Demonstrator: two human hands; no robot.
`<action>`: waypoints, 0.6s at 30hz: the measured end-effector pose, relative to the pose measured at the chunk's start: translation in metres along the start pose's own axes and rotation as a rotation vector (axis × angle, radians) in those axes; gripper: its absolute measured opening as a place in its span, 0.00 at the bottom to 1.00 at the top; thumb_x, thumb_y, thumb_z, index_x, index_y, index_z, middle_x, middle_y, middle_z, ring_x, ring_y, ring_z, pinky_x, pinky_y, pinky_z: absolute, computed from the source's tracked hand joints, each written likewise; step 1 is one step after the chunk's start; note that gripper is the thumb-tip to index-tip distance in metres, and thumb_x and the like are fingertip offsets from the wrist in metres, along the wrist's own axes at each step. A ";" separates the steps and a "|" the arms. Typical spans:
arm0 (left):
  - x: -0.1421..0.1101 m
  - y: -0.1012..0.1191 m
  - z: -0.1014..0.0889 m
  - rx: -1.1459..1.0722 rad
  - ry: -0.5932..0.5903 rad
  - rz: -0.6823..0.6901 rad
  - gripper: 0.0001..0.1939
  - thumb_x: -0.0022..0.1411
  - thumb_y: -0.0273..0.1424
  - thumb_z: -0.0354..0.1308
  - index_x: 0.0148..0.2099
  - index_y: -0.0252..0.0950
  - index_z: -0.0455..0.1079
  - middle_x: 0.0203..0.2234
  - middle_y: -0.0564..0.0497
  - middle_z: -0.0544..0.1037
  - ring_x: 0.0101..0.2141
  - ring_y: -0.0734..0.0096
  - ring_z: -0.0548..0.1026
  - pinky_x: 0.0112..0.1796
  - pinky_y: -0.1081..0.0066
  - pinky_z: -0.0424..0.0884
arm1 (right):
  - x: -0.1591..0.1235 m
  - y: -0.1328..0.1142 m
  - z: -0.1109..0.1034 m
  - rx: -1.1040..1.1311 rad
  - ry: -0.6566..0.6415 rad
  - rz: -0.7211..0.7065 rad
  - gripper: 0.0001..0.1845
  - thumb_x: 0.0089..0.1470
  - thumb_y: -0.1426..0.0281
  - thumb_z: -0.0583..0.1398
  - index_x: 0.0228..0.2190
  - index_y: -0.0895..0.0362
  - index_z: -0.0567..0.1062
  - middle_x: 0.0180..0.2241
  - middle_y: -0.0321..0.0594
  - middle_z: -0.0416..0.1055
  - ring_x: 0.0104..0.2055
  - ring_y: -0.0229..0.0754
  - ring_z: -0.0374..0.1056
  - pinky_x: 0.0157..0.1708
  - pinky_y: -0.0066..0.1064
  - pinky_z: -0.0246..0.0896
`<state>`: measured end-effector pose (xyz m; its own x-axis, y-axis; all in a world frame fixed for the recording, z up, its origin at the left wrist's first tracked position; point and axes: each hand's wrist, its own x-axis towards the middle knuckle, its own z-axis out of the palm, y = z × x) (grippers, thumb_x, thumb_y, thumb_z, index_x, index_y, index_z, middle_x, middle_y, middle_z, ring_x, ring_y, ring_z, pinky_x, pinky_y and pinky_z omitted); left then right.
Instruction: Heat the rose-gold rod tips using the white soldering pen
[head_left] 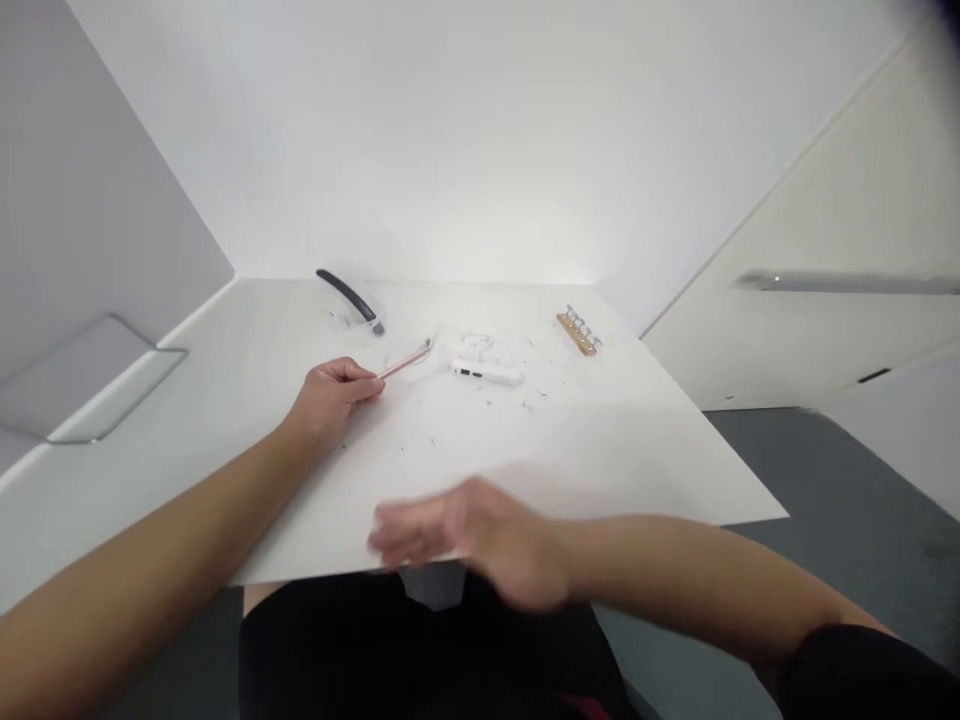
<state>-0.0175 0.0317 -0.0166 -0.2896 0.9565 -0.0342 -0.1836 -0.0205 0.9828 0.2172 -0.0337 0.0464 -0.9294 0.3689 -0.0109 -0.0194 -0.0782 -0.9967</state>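
Note:
A slim pink stick (405,362) with a small greyish tip is pinched in the fingers of my left hand (341,395), which rests low over the white table. Its tip points right, towards a white pen-shaped device (487,373) with dark marks on its side. Thin clear or white material, too faint to make out, lies around the tip. My right hand (457,530) is at the table's front edge, smeared by motion, its fingers stretched out to the left and nothing visible in it.
Dark specks and scraps are scattered on the white table (637,440). A black curved strip (349,298) lies at the back left beside clear plastic. At the back right is a tan bar (576,333) with several small clear pieces. A grey container (433,585) shows below the front edge.

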 end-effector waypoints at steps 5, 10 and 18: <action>0.000 0.003 0.000 0.032 0.003 -0.012 0.09 0.37 0.24 0.66 0.20 0.35 0.67 0.16 0.53 0.72 0.22 0.73 0.72 0.25 0.74 0.66 | -0.002 -0.019 -0.059 0.467 0.421 0.040 0.40 0.55 0.46 0.33 0.41 0.61 0.71 0.39 0.50 0.73 0.40 0.48 0.70 0.46 0.48 0.59; 0.001 0.001 -0.001 0.056 0.032 -0.016 0.09 0.36 0.25 0.66 0.19 0.36 0.68 0.15 0.53 0.71 0.22 0.70 0.72 0.25 0.71 0.67 | -0.004 -0.033 -0.080 0.560 0.508 -0.061 0.41 0.55 0.47 0.31 0.38 0.58 0.72 0.37 0.46 0.74 0.40 0.47 0.70 0.45 0.46 0.60; 0.001 -0.001 -0.002 0.060 0.059 -0.011 0.09 0.34 0.25 0.67 0.20 0.35 0.69 0.16 0.53 0.72 0.21 0.71 0.71 0.22 0.73 0.64 | 0.004 -0.025 -0.075 0.229 0.778 -0.069 0.29 0.58 0.52 0.40 0.39 0.57 0.71 0.37 0.45 0.72 0.41 0.44 0.68 0.41 0.42 0.62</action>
<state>-0.0194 0.0321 -0.0181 -0.3428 0.9379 -0.0539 -0.1309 0.0092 0.9914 0.2416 0.0397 0.0654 -0.4025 0.9113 -0.0863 -0.2201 -0.1879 -0.9572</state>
